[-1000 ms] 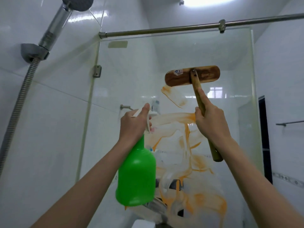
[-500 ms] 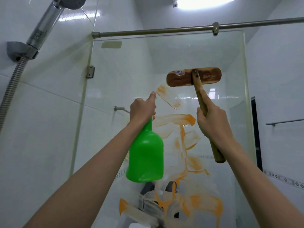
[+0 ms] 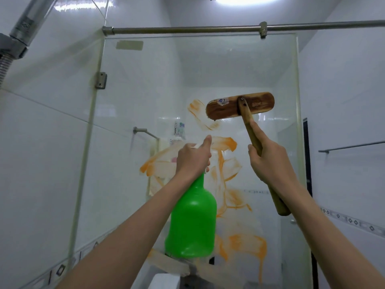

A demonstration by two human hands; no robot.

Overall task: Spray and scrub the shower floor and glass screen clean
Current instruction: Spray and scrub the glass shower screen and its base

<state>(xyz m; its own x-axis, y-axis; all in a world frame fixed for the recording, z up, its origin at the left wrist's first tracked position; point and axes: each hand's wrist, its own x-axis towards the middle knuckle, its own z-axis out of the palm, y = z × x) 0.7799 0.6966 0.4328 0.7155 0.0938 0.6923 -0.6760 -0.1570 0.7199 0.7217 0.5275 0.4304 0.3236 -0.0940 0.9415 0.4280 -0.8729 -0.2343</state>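
Head view.
- Glass screen (image 3: 187,80): upright ahead, with orange smears (image 3: 225,142) across the middle and lower pane. Cleaning judged barely begun.
- Left hand (image 3: 192,161): grasps the green spray bottle (image 3: 192,222) at its neck.
- Right hand (image 3: 270,161): grips the wooden scrub brush (image 3: 239,106), its head high at the glass.
- Shower floor: out of view.

left hand (image 3: 192,158) gripping green spray bottle (image 3: 192,222), right hand (image 3: 270,159) holding wooden brush (image 3: 240,106) on orange-smeared glass screen (image 3: 270,65)

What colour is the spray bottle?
Bright green. The spray bottle, held by the left hand, shows clearly in the head view.
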